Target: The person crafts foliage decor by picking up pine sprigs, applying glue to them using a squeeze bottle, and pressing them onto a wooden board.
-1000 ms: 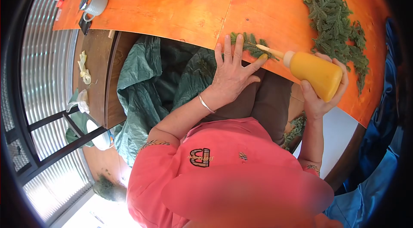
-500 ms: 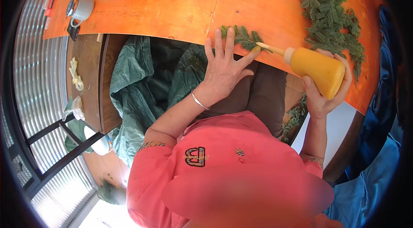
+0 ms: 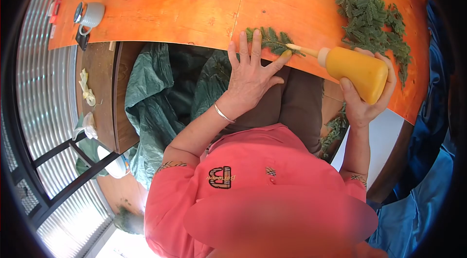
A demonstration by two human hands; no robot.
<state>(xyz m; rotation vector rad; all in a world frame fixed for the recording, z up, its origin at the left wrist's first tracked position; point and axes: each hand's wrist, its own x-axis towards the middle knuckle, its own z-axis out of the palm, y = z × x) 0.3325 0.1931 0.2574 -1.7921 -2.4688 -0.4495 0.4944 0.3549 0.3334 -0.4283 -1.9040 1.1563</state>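
Head view, right hand [image 3: 360,108] wrapped closed around a yellow squeeze bottle [image 3: 357,73], nozzle [image 3: 305,50] at a green sprig [image 3: 270,39] between the hands, left hand [image 3: 249,82] spread open, fingertips at the sprig, leafy pile [image 3: 366,9] beyond the bottle.

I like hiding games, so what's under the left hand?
Under the left hand, an evergreen sprig and the orange tabletop show around the fingers; what they cover can't be seen.
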